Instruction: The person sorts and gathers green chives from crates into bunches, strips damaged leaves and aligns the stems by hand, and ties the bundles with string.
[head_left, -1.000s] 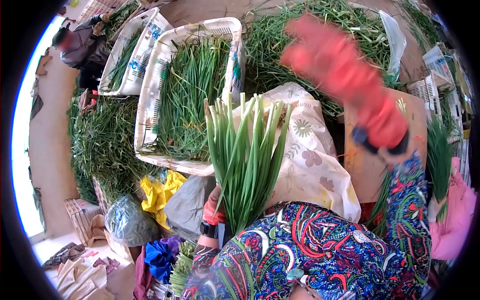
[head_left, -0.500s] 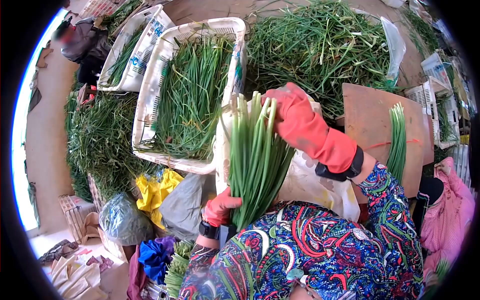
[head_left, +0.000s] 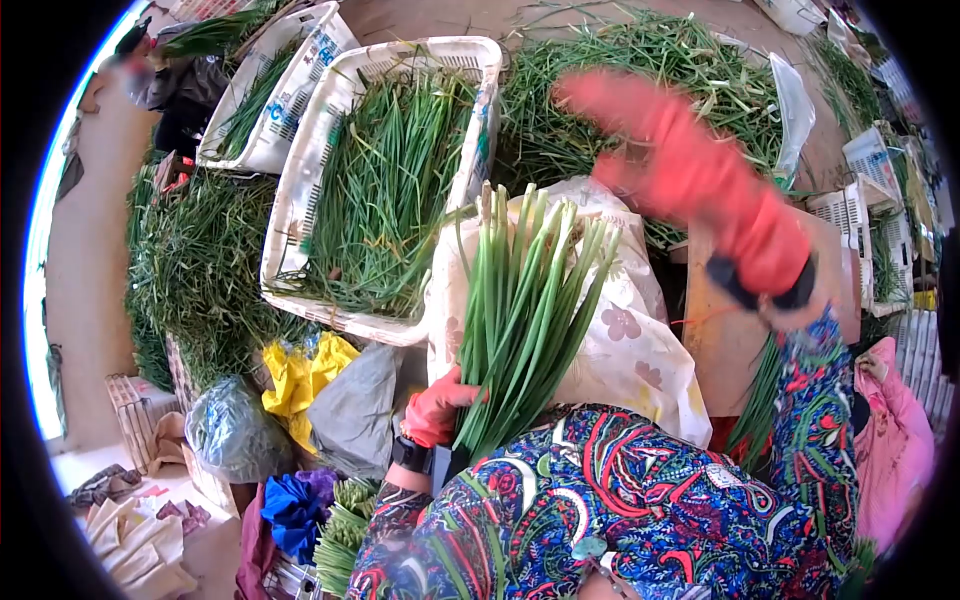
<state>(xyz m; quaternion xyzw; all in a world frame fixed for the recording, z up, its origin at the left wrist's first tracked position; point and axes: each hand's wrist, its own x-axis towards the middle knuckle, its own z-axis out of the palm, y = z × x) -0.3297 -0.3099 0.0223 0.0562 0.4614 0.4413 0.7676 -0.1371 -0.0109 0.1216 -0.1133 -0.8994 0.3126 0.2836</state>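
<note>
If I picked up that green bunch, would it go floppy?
The bunch would probably stay fairly stiff, since its stalks stick out mostly straight past the left hand. It may splay, though, as the far ends fan apart.

Two gloves (head_left: 437,411), one held bunch (head_left: 520,320), seemingly one co-worker (head_left: 190,88).

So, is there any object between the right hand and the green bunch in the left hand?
Nothing visible stands between the right hand and the green bunch in the left hand; the flowered cloth seems to lie below them, not between.
</note>
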